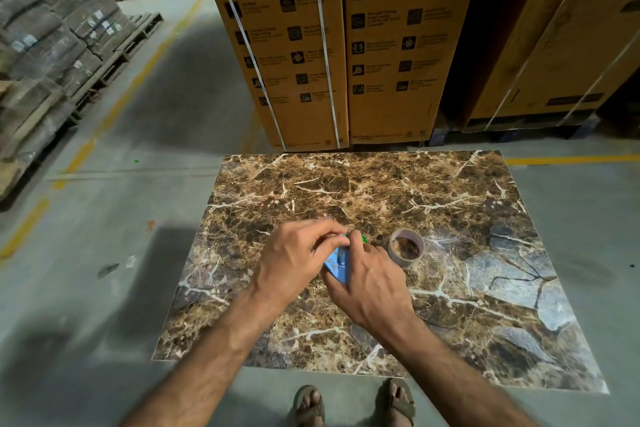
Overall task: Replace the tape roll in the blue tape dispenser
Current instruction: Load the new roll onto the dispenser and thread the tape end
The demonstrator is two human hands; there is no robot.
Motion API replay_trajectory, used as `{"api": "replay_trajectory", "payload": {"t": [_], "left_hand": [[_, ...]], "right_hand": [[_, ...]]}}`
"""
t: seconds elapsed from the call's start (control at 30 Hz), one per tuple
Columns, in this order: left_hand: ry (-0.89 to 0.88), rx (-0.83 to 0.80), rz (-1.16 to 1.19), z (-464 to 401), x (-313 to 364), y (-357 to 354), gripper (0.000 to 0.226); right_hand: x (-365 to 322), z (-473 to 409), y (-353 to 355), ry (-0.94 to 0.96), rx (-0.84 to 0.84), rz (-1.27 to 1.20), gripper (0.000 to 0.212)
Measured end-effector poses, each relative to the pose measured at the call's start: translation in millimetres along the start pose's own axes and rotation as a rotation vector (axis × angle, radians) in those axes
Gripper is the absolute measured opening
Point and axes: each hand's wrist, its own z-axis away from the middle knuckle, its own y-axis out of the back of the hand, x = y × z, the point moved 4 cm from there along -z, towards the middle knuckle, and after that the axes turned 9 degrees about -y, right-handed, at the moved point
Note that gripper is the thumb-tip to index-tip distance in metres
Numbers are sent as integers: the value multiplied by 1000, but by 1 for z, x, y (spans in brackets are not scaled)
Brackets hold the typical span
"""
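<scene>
At frame centre I see both hands on the dispenser (337, 265): left hand (298, 258) closed on its upper end, right hand (369, 282) clamped below to steady it. The roll (406, 248) waits just right on the counter (381, 184), within reach.

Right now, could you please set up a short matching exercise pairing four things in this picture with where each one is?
Things:
1. blue tape dispenser
2. brown tape roll
3. cardboard boxes
4. sandalled feet

Places:
A. standing on the floor beyond the far edge of the marble-patterned board
B. on the floor just in front of the board's near edge
C. held between the left hand and the right hand
D. lying on the board, to the right of the hands

Pairs: 1-C, 2-D, 3-A, 4-B
</scene>
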Motion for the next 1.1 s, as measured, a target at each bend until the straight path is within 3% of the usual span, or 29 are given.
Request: {"api": "replay_trajectory", "payload": {"t": [0.17,0.3,0.4,0.47,0.63,0.77,0.87,0.97,1.03,1.1], "left_hand": [[-146,-77,-171,12,13,-11,26],[-157,-171,-300,20,21,-21,52],[-212,-192,-411,30,32,-29,63],[-215,-219,-447,38,35,-31,65],[-132,-247,-438,38,28,-25,51],[-129,-325,-467,30,27,-13,56],[-126,-190,-364,23,26,1,51],[82,99,-134,18,14,18,30],[245,220,33,17,-1,25,40],[388,189,257,15,-19,26,66]], "right_hand": [[0,0,-1,2,30,-15,60],[1,1,-4,-23,37,-58,71],[3,1,2,-40,69,-111,58],[3,3,6,-42,78,-107,46],[4,4,7,-38,105,-141,51],[4,5,8,-12,102,-197,34],[4,5,8,6,111,-233,39],[3,5,9,8,90,-275,56],[1,6,13,19,75,-296,59],[-2,7,17,25,66,-314,57]]}}
